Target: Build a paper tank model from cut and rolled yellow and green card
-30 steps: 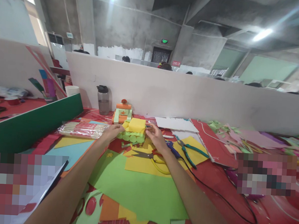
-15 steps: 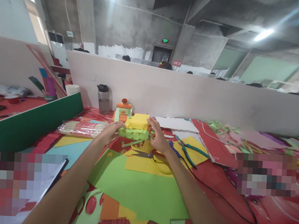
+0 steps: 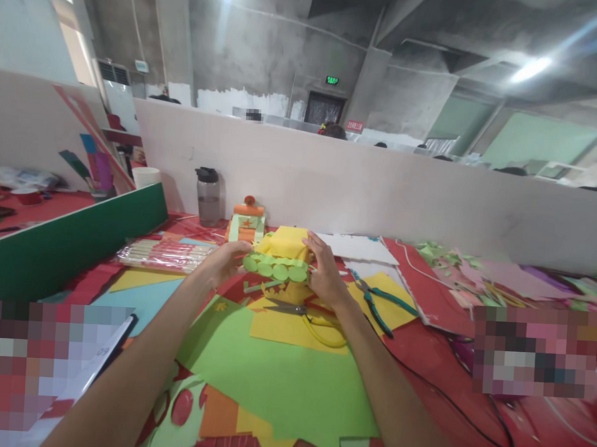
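Observation:
A paper craft (image 3: 284, 246) with a yellow box-like top and a scalloped edge of green paper circles is held up off the red table, between my two hands. At its left side, the fingers of my left hand (image 3: 226, 263) pinch the edge. My right hand (image 3: 327, 270) grips the opposite side, thumb low and fingers on the yellow top. Just below lie scissors with yellow handles (image 3: 323, 331), blades pointing left, on yellow paper. Underneath the craft, more cut yellow paper (image 3: 289, 291) shows. A large green sheet (image 3: 280, 376) spreads between my forearms.
Teal-handled pliers (image 3: 377, 304) lie to the right, near a black cord (image 3: 449, 405). Behind stand an orange and green paper model (image 3: 247, 224) and a water bottle (image 3: 208, 199). Wrapped sticks (image 3: 161, 256) and a green divider (image 3: 77, 242) are left. Paper scraps (image 3: 441, 264) lie far right.
The paper craft has shifted a little to the right, tilting slightly, and my right hand has moved right with it. My left hand stays at its left edge.

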The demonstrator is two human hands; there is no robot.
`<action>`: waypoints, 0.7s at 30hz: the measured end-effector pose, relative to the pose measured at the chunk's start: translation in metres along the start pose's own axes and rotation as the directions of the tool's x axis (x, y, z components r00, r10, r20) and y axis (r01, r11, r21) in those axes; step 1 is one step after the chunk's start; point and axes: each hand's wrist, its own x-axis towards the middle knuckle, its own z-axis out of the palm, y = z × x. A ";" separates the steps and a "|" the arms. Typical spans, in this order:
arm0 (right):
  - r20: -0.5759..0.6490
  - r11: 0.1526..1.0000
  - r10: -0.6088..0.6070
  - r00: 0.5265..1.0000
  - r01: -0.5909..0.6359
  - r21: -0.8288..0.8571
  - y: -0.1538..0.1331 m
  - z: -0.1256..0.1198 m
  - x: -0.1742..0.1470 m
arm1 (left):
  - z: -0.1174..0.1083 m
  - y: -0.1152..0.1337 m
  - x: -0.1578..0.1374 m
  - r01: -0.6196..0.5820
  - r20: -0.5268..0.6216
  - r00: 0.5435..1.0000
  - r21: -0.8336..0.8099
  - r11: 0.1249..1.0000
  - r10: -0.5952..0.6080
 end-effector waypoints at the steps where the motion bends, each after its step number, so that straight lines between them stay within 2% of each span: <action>1: -0.007 1.000 -0.011 1.000 0.011 -0.015 0.000 -0.002 0.000 | 0.000 0.001 -0.001 -0.010 0.011 1.000 0.000 1.000 0.010; 6: -0.069 0.992 -0.077 0.995 0.069 -0.105 0.002 -0.015 0.000 | 0.001 0.004 -0.004 -0.035 0.040 0.999 -0.020 0.999 0.035; 12: -0.145 0.983 -0.107 0.984 0.083 -0.164 0.000 -0.030 0.002 | 0.008 0.007 -0.008 -0.064 0.112 0.991 -0.088 0.994 0.073; 17: -0.134 0.975 -0.109 0.985 0.079 -0.206 -0.004 -0.041 0.000 | 0.009 0.011 -0.010 -0.155 0.011 0.988 -0.091 0.984 0.156; 19: -0.118 0.971 -0.093 0.989 0.063 -0.230 -0.004 -0.044 -0.001 | 0.008 0.012 -0.011 -0.215 -0.046 0.975 0.032 0.976 0.216; 21: -0.109 0.968 -0.073 0.991 0.044 -0.249 -0.004 -0.047 -0.002 | 0.009 0.013 -0.012 -0.266 -0.080 0.952 0.270 0.925 0.297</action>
